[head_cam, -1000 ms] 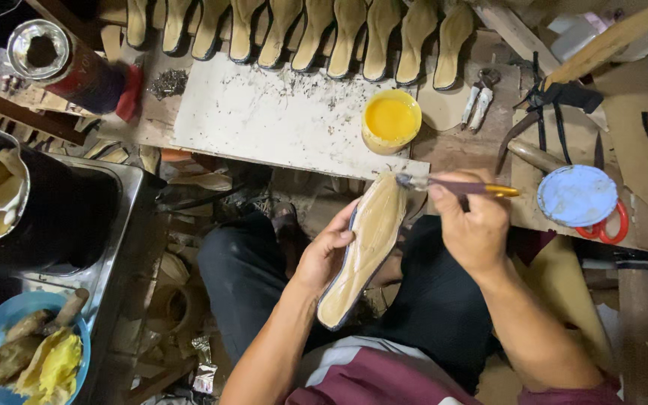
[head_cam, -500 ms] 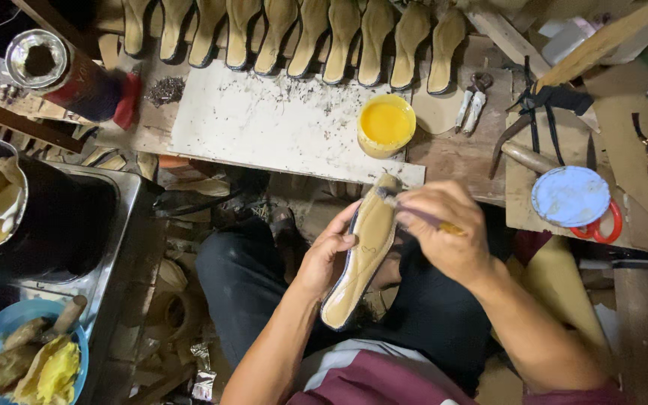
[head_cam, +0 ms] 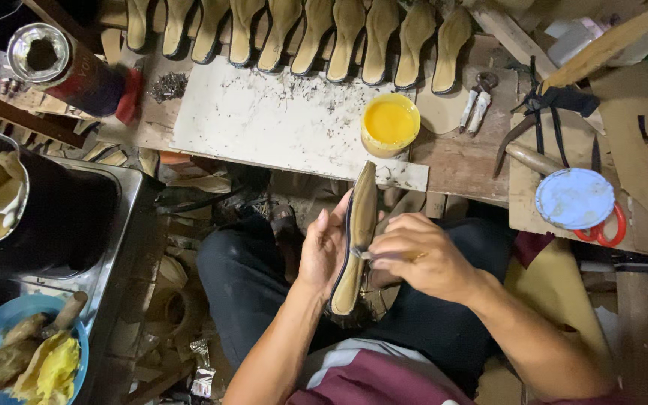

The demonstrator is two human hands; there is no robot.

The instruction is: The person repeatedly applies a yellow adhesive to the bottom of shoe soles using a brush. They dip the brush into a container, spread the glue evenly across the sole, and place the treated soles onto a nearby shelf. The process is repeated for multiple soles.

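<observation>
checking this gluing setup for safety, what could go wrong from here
The open tub of yellow glue sits at the bench edge, right above the shoe sole; a bump from the sole's tip could likely tip it onto the lap. The right hand works the brush close to the left hand, so glue may smear onto the fingers. Loose small nails on the bench could stick to a wet sole.

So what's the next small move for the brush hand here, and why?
Probably draw the brush along the shoe sole toward its lower end. The right hand has the bristles against the sole's middle, the left hand holds it tilted on edge, and the yellow glue pot sits apart on the bench.
</observation>
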